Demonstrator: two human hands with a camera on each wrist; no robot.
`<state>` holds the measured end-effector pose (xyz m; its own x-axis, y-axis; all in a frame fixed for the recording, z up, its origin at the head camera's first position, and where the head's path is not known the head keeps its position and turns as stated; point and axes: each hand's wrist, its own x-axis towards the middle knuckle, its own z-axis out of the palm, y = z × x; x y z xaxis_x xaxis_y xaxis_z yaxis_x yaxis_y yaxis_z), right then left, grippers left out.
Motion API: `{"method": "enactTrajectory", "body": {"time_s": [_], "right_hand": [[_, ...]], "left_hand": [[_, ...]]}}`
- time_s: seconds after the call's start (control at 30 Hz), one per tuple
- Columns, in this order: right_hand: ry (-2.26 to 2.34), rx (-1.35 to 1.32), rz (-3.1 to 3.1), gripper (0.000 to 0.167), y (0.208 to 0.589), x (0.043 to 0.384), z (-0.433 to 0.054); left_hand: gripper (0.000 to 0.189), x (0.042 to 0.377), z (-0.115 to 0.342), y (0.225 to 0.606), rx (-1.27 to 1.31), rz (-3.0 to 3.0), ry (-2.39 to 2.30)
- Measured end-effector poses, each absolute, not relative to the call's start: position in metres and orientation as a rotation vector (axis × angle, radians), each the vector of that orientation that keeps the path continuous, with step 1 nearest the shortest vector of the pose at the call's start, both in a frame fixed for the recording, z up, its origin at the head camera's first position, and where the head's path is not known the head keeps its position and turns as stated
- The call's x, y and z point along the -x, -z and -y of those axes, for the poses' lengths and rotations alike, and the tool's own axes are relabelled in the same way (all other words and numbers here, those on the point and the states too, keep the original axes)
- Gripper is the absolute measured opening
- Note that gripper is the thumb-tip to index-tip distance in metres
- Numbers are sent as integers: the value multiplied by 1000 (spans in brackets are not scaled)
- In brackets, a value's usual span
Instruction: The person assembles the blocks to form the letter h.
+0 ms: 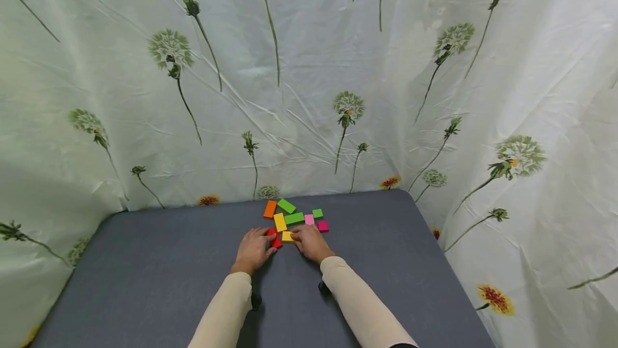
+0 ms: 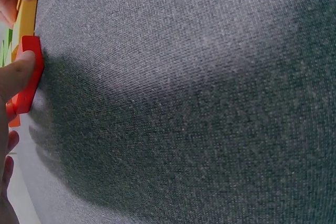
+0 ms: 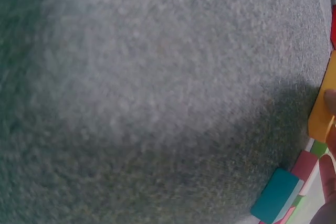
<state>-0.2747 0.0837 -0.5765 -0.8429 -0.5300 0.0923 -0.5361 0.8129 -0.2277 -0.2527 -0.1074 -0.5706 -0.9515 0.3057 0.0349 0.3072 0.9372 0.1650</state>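
My left hand (image 1: 253, 249) grips a red block (image 1: 276, 241) on the table, its thumb pressed on the near side in the left wrist view. Just to the right, a yellow block (image 1: 287, 237) lies flat with its left end near the red one. My right hand (image 1: 311, 242) pinches the right part of that yellow block, and its fingers cover that end. Below the right fingers, the right wrist view shows a teal block (image 3: 275, 196), which the hand hides in the head view. A second yellow block (image 1: 280, 222) lies just beyond both hands.
Behind the hands lie an orange block (image 1: 270, 209), a green block (image 1: 287, 206), a longer green block (image 1: 294, 219), a small green block (image 1: 317, 213), a pink block (image 1: 309, 220) and a magenta block (image 1: 323, 226). The grey table (image 1: 159, 273) meets a flowered curtain (image 1: 299, 69) at its far edge.
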Motion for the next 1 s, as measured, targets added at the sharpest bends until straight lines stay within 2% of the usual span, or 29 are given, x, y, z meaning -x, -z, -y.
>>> {"method": "enactTrajectory", "body": {"time_s": [0.37, 0.53, 0.57, 0.63, 0.7, 0.77, 0.8, 0.87, 0.93, 1.0], "right_hand": [[-357, -798, 3035, 15, 570, 271, -63], [-387, -796, 3040, 22, 578, 276, -63], [-481, -859, 2964, 20, 610, 293, -68], [-471, -873, 2982, 23, 639, 311, -71], [-508, -934, 2869, 24, 717, 350, -79], [-498, -943, 2846, 25, 719, 349, -83], [-427, -901, 2925, 28, 700, 342, -81], [-458, -957, 2795, 27, 706, 343, -87], [-426, -893, 2929, 28, 640, 315, -83], [-488, -876, 2971, 26, 640, 318, -83]], "left_hand": [[37, 246, 118, 576, 508, 3007, 202], [37, 239, 134, 577, 553, 3030, 281], [37, 238, 138, 577, 562, 3037, 307], [38, 234, 147, 577, 579, 3050, 362], [40, 229, 155, 576, 606, 3056, 393], [41, 222, 162, 576, 638, 3056, 416], [42, 218, 166, 575, 648, 3058, 426], [43, 210, 173, 575, 663, 3056, 443], [44, 201, 179, 576, 675, 3045, 462], [45, 193, 185, 576, 668, 3039, 479]]}}
